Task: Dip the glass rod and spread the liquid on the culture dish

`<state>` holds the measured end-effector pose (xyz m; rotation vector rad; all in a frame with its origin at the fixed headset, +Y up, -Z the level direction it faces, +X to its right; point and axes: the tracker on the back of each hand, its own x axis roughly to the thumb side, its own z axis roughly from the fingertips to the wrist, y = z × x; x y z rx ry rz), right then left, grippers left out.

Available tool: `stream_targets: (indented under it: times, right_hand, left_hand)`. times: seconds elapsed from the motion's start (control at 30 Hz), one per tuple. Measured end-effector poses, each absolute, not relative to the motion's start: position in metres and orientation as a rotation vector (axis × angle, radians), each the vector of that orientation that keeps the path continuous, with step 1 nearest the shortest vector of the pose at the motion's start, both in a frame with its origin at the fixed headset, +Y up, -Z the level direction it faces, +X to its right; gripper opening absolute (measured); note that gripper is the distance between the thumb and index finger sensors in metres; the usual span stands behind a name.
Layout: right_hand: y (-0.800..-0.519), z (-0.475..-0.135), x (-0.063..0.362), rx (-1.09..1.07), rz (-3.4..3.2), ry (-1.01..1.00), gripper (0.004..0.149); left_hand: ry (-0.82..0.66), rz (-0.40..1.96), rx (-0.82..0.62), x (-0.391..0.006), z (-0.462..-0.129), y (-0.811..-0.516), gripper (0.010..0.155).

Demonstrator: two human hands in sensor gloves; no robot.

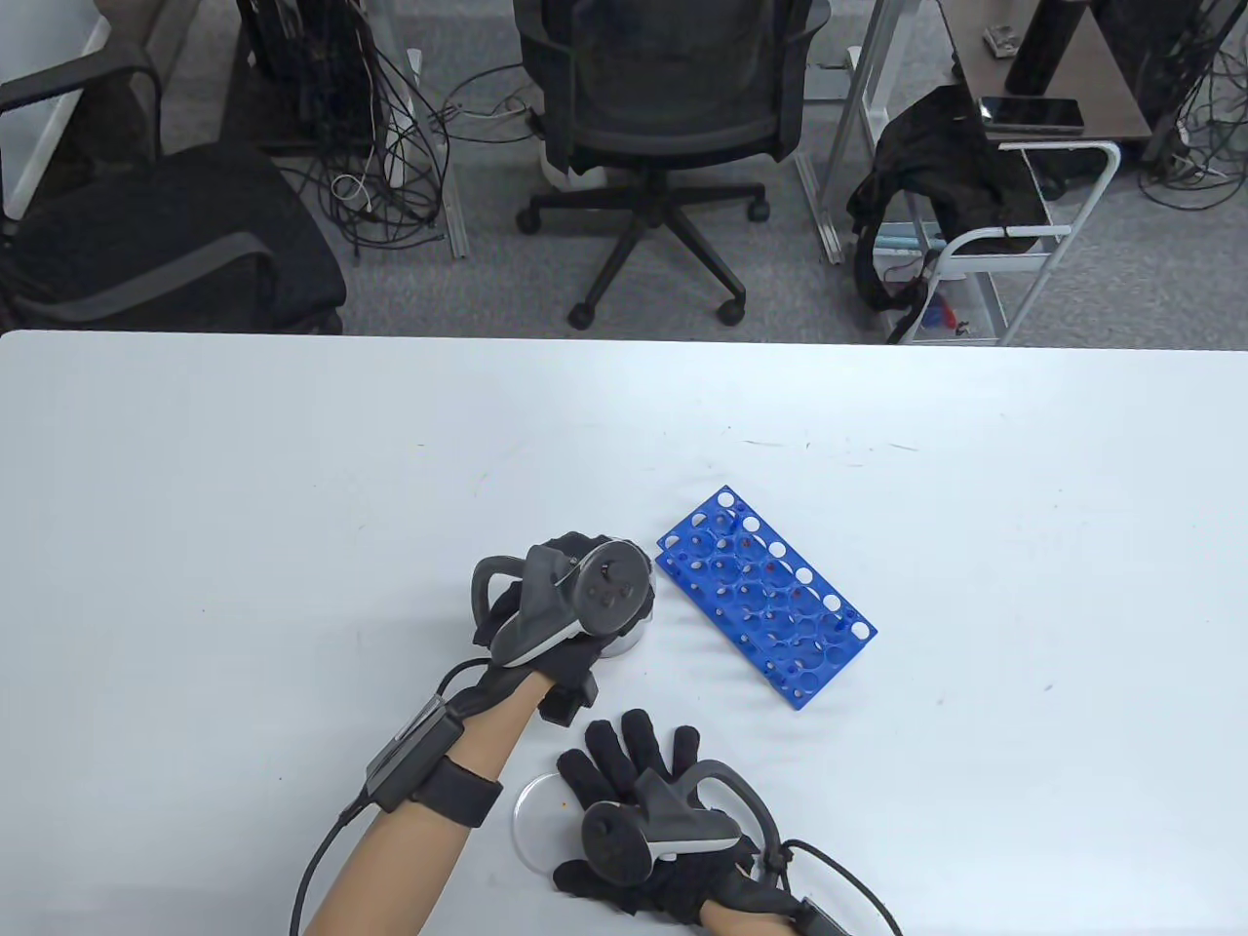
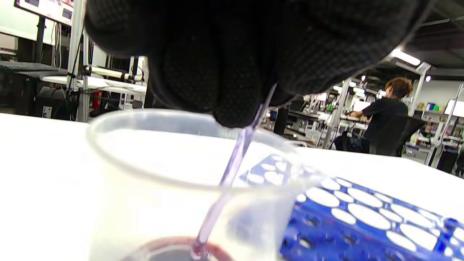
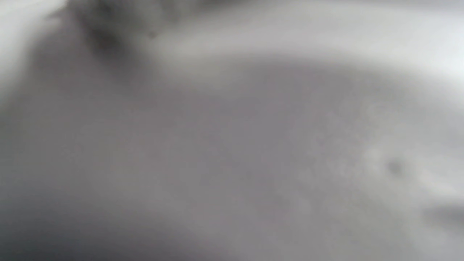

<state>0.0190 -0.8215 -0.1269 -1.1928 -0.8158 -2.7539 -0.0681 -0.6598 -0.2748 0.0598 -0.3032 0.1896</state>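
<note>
My left hand [image 1: 570,604] is over a clear plastic beaker [image 2: 145,174] and pinches a thin glass rod [image 2: 232,170]. The rod slants down into the beaker, its tip in dark red liquid [image 2: 170,250] at the bottom. In the table view the beaker [image 1: 624,639] shows only as a clear edge under the hand. My right hand [image 1: 634,790] lies flat with fingers spread on the table, over the right part of a clear round culture dish [image 1: 536,814]. The right wrist view is a grey blur.
A blue test tube rack [image 1: 765,595] lies flat on the white table [image 1: 244,487], just right of the beaker; it also shows in the left wrist view [image 2: 362,221]. Office chairs and a cart stand beyond the table's far edge.
</note>
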Motion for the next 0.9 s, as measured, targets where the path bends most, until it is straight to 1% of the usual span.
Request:
stream_targets:
  times: [0.13,0.27,0.47,0.57,0.77,0.9]
  right_hand:
    - [-0.822,-0.127,0.019,-1.196,-2.757,-0.819,0.1]
    - [-0.822,-0.127,0.019,-1.196,-2.757,-0.819,0.1]
    - [-0.822,-0.127,0.019,-1.196,-2.757,-0.819,0.1]
    - [-0.822,-0.127,0.019,-1.196,-2.757,-0.819,0.1]
    - [-0.822,-0.127,0.019,-1.196,-2.757,-0.819,0.1]
    - [-0.822,-0.127,0.019,-1.196,-2.757,-0.819,0.1]
  left_hand:
    - [-0.305,0.146,0.048,-0.063,-0.277,-0.67,0.035]
    - [-0.307,0.135,0.038,-0.062,-0.278,-0.675,0.035]
    - [-0.276,0.181,0.093,-0.067,-0.278,-0.668,0.035]
    - [-0.277,0.159,0.064,-0.067,-0.28,-0.67,0.036]
    - [-0.291,0.12,0.055,-0.065,-0.28,-0.676,0.036]
    - [-0.288,0.159,0.086,-0.07,-0.276,-0.665,0.036]
